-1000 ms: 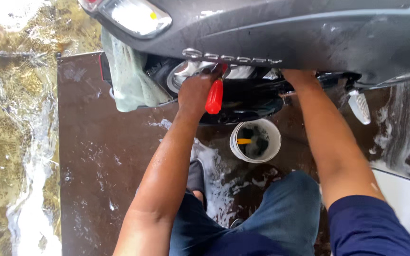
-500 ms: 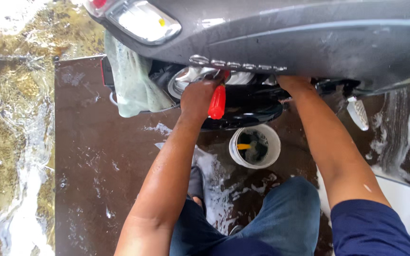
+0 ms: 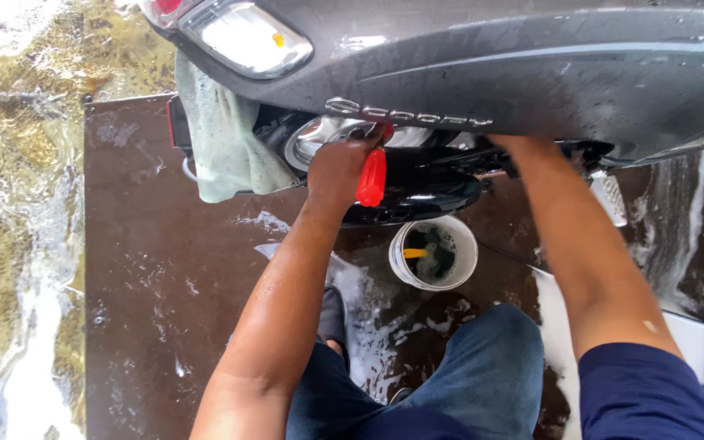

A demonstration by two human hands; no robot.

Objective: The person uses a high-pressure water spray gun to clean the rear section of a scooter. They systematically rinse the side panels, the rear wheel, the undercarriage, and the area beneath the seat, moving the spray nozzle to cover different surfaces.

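Head view, left to right: a pale green wet cloth (image 3: 222, 138) is seen draped under the tail lamp of the dark grey wet scooter body (image 3: 531, 65). The left hand (image 3: 337, 167) is closed around a red plastic brush handle (image 3: 371, 178), held against the chrome and black parts beneath the panel. A white round bucket (image 3: 458, 265) stands on the wet brown floor (image 3: 148, 269) below. The right hand is hidden beneath the panel; its grip cannot be told

The right hand (image 3: 505, 145) vanishes under the scooter's dark body panel (image 3: 531, 73), the red-handled tool's (image 3: 371, 177) working end is hidden at twelve o'clock, and the white bucket's (image 3: 459, 244) contents are perhaps a sponge.
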